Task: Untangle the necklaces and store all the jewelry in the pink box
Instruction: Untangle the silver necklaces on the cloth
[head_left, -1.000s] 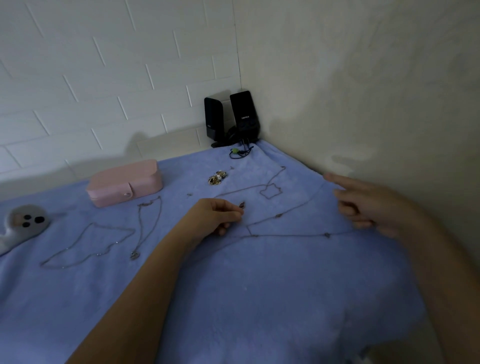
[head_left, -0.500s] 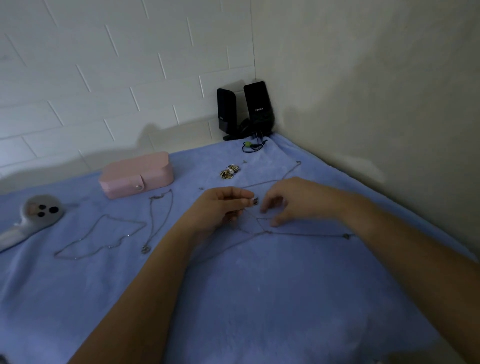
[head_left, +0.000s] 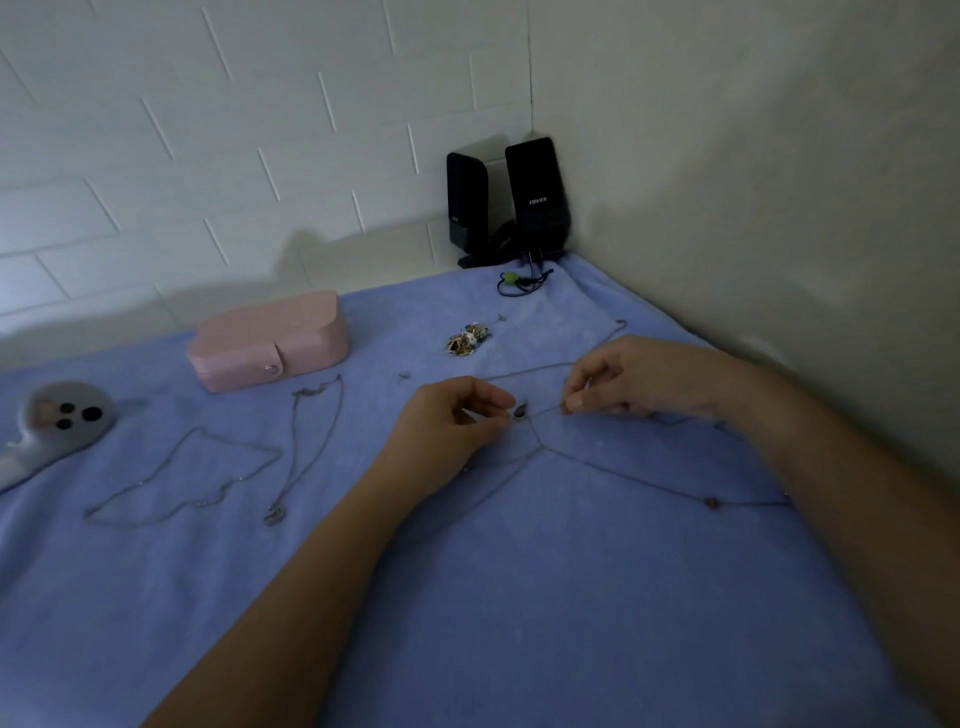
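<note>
A thin tangled necklace chain (head_left: 623, 475) with small dark beads lies spread over the blue towel (head_left: 467, 623). My left hand (head_left: 452, 421) pinches the chain at a small dark pendant (head_left: 519, 410). Just to its right, my right hand (head_left: 639, 379) pinches the same chain between thumb and forefinger. The shut pink box (head_left: 267, 340) sits at the back left. Two separate necklaces lie to the left: a looped chain (head_left: 182, 478) and a long one with a pendant (head_left: 306, 447). A small heap of gold jewelry (head_left: 465, 340) lies behind my hands.
Two black speakers (head_left: 506, 200) stand in the wall corner, with a dark cord and green bead (head_left: 514, 280) in front of them. A white rounded device (head_left: 52, 426) lies at the left edge. The wall runs close along the towel's right side.
My right hand came in from the right to the chain beside my left hand and now pinches it. The view shifted, so everything sits a little more to the right.
</note>
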